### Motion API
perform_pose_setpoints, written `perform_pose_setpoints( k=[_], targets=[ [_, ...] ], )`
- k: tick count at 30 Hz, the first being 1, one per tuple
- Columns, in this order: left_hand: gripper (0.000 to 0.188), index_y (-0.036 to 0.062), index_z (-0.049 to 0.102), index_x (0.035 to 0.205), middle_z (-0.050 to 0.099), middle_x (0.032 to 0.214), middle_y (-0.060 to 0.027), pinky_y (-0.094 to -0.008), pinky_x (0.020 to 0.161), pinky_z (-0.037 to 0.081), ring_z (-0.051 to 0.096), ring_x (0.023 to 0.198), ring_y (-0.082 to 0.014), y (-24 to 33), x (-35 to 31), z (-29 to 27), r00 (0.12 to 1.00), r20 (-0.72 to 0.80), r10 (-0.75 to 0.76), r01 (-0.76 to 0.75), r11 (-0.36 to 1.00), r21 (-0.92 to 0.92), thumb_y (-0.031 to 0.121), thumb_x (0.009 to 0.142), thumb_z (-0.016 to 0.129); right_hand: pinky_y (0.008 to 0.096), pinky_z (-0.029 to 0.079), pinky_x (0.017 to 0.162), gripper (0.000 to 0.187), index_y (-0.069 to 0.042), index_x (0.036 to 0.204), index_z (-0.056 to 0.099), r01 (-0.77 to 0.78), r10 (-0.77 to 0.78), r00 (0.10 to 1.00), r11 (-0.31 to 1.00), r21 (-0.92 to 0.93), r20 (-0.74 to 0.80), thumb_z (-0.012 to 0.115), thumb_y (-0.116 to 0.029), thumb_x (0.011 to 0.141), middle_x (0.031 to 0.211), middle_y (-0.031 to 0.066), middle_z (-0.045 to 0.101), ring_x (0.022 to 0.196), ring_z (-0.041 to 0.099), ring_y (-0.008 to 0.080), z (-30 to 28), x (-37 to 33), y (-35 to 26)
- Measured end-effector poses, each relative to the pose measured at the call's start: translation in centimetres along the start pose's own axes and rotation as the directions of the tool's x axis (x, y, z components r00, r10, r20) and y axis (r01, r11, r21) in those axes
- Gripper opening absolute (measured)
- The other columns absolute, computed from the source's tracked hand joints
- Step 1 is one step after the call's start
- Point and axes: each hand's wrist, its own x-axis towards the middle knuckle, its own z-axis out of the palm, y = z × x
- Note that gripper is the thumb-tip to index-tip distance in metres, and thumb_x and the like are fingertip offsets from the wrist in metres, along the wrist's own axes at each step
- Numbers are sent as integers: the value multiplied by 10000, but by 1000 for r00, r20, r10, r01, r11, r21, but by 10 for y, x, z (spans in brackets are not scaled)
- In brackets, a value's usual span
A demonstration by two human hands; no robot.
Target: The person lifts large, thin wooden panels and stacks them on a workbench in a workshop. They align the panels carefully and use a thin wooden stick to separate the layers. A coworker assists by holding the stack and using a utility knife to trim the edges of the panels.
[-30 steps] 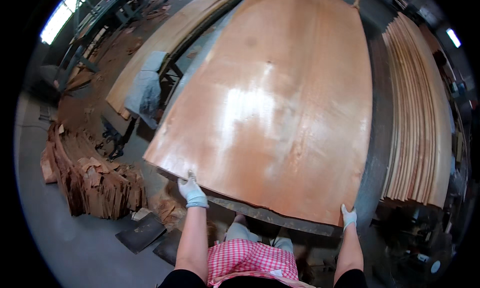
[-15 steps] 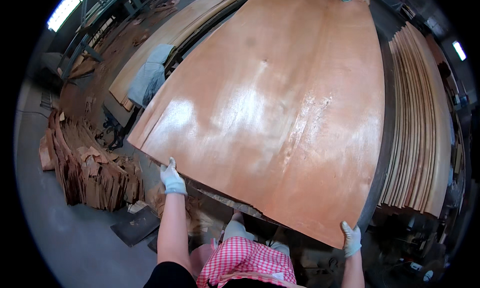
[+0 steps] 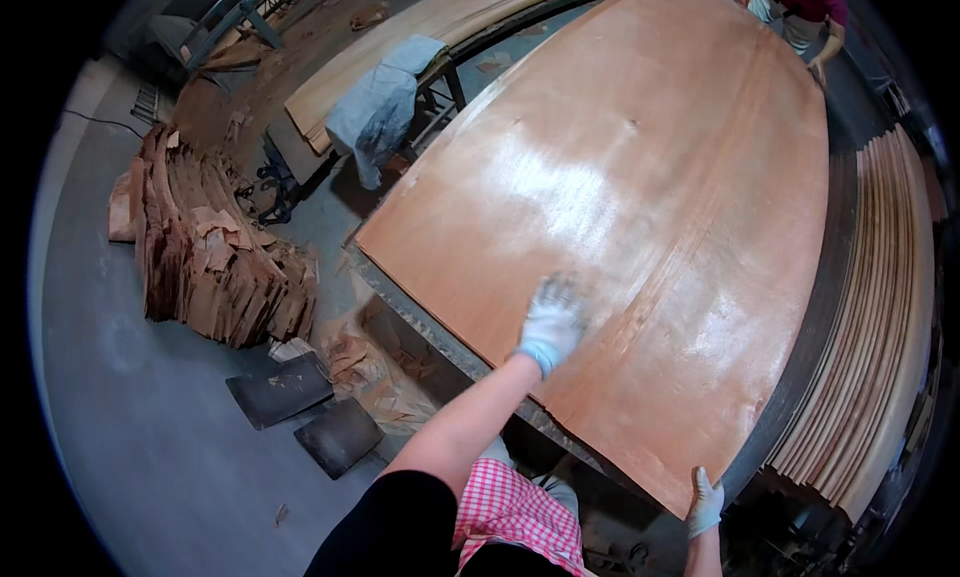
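Observation:
A large, glossy reddish-brown wood veneer sheet [image 3: 600, 197] lies stretched out before me. My left hand [image 3: 553, 322], in a pale glove, is over the near part of its face with the fingers apart and somewhat blurred; whether the palm presses on it I cannot tell. At the near right corner, my right hand [image 3: 705, 502], also gloved, grips the edge with its thumb up and the other fingers partly hidden. Across the far end, another person's hand [image 3: 818, 72] is at the sheet's far right edge.
A tall stack of pale layered sheets [image 3: 860, 347] stands along the right. On the left are a rough pile of torn brown veneer [image 3: 215, 247], two dark flat plates [image 3: 338, 437] on the floor, and a bench with a grey cloth [image 3: 385, 97] over its end.
My left hand has let go of the near left edge and moved right onto the sheet's face. The sheet has come down onto the surface below. My right hand keeps its corner.

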Motion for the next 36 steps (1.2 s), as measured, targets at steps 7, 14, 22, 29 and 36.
perform_pose_setpoints(
  k=[7,14,22,29,36],
  targets=[
    [477,138,479,1356,414,1436,-152,-469,1131,204,348,1342,-344,-17,-2,-1,987,-131,-92,66,979,-192,315,914,512,318,449,990,547,18,1330,454,27,-27,999,1000,11,17,696,-75,848,1259,98,558,1109,559,181,26,-18,-27],
    [204,58,555,1050,623,915,-88,-355,710,526,602,734,-196,-40,-165,2,486,444,-753,360,-290,-886,220,937,604,315,464,902,476,11,1236,546,-9,7,1000,991,-134,-20,697,-242,863,1128,66,612,996,582,156,66,-79,-141],
    [805,89,381,1400,506,1357,-90,-427,1000,416,499,1203,-253,4,-143,-30,804,497,-326,40,-804,-593,658,845,507,382,465,970,556,24,1318,487,-141,116,987,957,254,109,631,-310,898,1286,104,564,1120,572,231,-36,-60,-99],
    [207,120,546,914,519,689,1,-311,454,406,477,521,-140,-47,-121,54,440,564,-699,228,-520,-823,289,900,665,343,425,998,562,17,1305,493,7,-16,997,993,-119,-76,716,-219,846,1259,89,558,1120,548,208,-43,62,106],
    [237,149,534,864,397,602,23,-334,508,378,377,500,-134,-41,-123,41,523,559,-643,199,-546,-814,337,887,675,329,413,995,633,62,1264,508,166,-165,983,986,-14,76,758,-293,805,1231,108,569,1111,540,206,-34,50,88]
  ],
)
